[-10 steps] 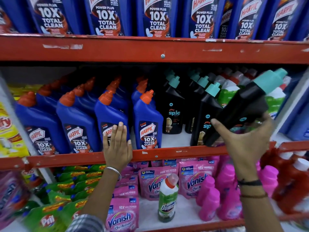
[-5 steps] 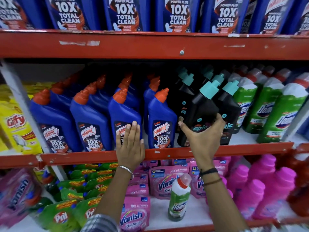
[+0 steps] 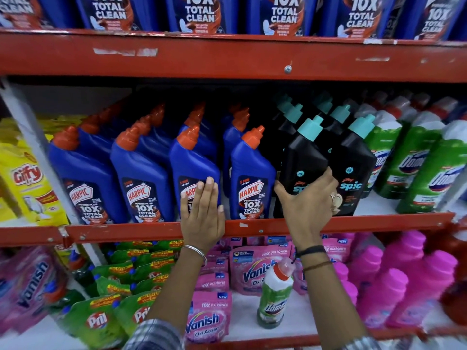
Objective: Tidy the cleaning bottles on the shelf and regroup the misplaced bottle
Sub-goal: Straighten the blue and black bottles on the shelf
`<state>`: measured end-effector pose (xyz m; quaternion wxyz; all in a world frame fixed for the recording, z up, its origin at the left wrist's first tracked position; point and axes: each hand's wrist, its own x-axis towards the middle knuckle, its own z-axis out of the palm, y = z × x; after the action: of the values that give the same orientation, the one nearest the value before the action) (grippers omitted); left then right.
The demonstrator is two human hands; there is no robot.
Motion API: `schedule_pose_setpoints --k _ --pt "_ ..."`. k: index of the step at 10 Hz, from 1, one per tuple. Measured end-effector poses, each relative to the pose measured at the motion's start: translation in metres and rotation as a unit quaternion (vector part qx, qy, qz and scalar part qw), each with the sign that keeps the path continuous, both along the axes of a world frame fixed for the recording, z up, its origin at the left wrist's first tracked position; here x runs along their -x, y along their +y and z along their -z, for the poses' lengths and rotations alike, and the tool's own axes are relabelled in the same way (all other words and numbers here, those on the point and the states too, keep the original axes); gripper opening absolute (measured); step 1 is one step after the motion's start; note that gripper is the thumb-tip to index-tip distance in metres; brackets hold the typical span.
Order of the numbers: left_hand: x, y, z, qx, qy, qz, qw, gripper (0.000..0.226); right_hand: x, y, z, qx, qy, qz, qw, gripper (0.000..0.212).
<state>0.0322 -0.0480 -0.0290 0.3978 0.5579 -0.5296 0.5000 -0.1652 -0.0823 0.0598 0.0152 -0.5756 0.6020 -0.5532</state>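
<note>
On the middle shelf (image 3: 252, 227) blue Harpic bottles (image 3: 141, 173) with orange caps stand in rows at the left. Black Spic bottles (image 3: 353, 162) with teal caps are in the centre, green Domex bottles (image 3: 417, 160) at the right. My right hand (image 3: 307, 203) grips the front black Spic bottle (image 3: 303, 157) at its lower body; the bottle tilts slightly and stands at the shelf front beside a Harpic bottle (image 3: 252, 178). My left hand (image 3: 203, 215) lies flat, fingers together, against the front of another Harpic bottle (image 3: 194, 162). One lone green Domex bottle (image 3: 274, 296) stands on the lower shelf among pink Vanish pouches (image 3: 209, 317).
The red beam (image 3: 227, 56) of the upper shelf hangs close above the bottle caps. Yellow Giffy packs (image 3: 27, 178) sit at far left. Green Pril pouches (image 3: 101, 314) and pink bottles (image 3: 404, 286) fill the lower shelf.
My right hand has brought the black Spic bottle from the right, tilted in the air, down and left into the front of the Spic row. The left hand stayed on the Harpic bottle.
</note>
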Motion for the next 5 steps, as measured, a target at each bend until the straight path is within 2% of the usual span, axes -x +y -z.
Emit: schedule_pose_setpoints --k 1,5 --pt "0.0 0.0 0.0 -0.001 -0.001 -0.001 1.0 0.065 -0.003 0.0 0.0 0.006 0.005 -0.013 1.0 0.109" --pt "0.0 -0.001 0.0 0.0 -0.001 -0.004 1.0 0.064 -0.005 -0.003 0.016 0.027 -0.066 -0.079 0.994 0.107"
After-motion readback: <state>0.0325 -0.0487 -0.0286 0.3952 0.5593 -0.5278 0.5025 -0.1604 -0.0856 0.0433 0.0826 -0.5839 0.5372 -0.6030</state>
